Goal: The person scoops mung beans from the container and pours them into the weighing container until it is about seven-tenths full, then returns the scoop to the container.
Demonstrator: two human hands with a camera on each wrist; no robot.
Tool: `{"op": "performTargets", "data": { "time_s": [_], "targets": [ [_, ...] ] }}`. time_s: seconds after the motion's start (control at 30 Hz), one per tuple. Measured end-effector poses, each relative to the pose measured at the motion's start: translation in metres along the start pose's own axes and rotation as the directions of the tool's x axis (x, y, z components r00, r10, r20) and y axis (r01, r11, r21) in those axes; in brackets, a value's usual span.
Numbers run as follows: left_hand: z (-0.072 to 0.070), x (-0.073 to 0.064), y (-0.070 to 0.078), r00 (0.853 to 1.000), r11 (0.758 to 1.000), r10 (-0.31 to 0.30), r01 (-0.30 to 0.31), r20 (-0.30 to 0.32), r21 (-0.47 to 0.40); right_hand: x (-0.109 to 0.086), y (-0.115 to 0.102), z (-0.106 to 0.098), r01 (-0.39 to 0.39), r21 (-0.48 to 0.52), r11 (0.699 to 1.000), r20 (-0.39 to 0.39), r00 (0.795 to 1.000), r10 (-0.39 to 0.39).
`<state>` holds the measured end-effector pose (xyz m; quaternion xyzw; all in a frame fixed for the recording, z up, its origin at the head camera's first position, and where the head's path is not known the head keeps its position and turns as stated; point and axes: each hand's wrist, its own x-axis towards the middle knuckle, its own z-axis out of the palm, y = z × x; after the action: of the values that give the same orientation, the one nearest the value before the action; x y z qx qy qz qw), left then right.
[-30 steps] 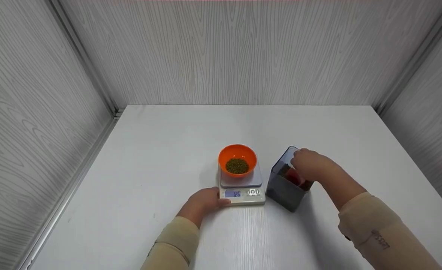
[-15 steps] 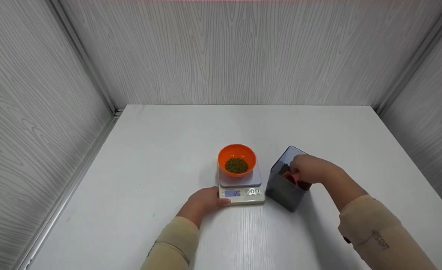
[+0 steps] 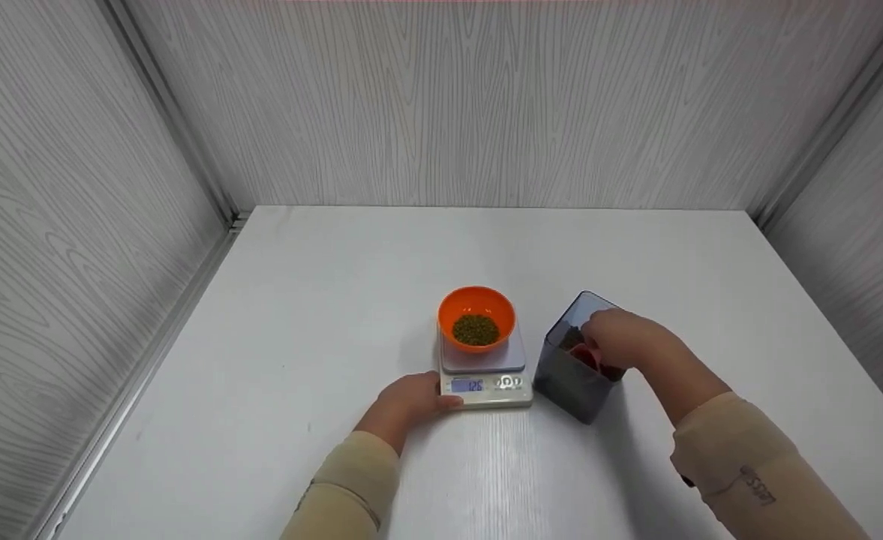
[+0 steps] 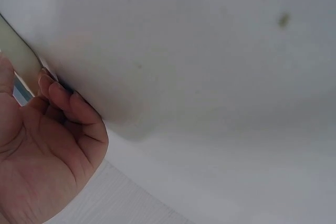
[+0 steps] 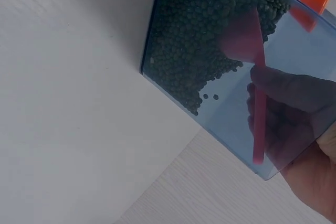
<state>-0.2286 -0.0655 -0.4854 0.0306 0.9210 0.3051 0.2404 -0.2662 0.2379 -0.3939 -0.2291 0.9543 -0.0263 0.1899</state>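
In the head view a white digital kitchen scale [image 3: 486, 402] bears an orange bowl [image 3: 474, 298] with a small heap of green mung beans [image 3: 476, 331]. My left hand [image 3: 409, 398] grips the scale's front left corner, thumb on top; the left wrist view shows its fingers [image 4: 79, 109] curled at the scale's edge. Just right of the scale, a translucent blue-grey container [image 3: 572, 386] holds more mung beans [image 5: 194, 24]. My right hand [image 3: 621, 341] reaches inside it and grips a red scoop [image 5: 259, 114] by the handle. The scoop's head lies at the beans, seen through the container wall.
All of this stands on a white table [image 3: 336, 300]. A grey wood-grain panel [image 3: 486, 105] rises behind it, with similar panels at the left [image 3: 73, 225] and right [image 3: 854, 187].
My right hand has sunk a little lower into the container, and the scoop has turned in the beans. The left hand stays on the scale; the display still reads the same.
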Motion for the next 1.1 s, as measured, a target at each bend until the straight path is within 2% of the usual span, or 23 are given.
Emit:
{"op": "performTargets", "data": {
  "time_s": [0.1, 0.43, 0.77, 1.1],
  "targets": [
    [0.000, 0.000, -0.001, 1.000, 1.000, 0.015, -0.015, -0.003, 0.015, 0.001, -0.001, 0.000, -0.012, 0.006, 1.000, 0.006, 1.000, 0.012],
    [0.000, 0.001, -0.002, 1.000, 1.000, 0.014, -0.014, -0.005, -0.010, -0.001, 0.011, 0.003, 0.095, 0.078, 0.992, -0.075, 0.993, -0.089],
    [0.002, 0.003, -0.003, 1.000, 1.000, 0.004, -0.004, -0.011, -0.002, -0.010, 0.013, -0.004, 0.097, 0.136, 0.986, -0.100, 0.991, -0.083],
    [0.001, 0.001, -0.001, 1.000, 1.000, -0.002, 0.002, -0.004, 0.011, -0.027, 0.024, -0.008, 0.178, 0.120, 0.977, -0.260, 0.955, -0.142]
  ]
}}
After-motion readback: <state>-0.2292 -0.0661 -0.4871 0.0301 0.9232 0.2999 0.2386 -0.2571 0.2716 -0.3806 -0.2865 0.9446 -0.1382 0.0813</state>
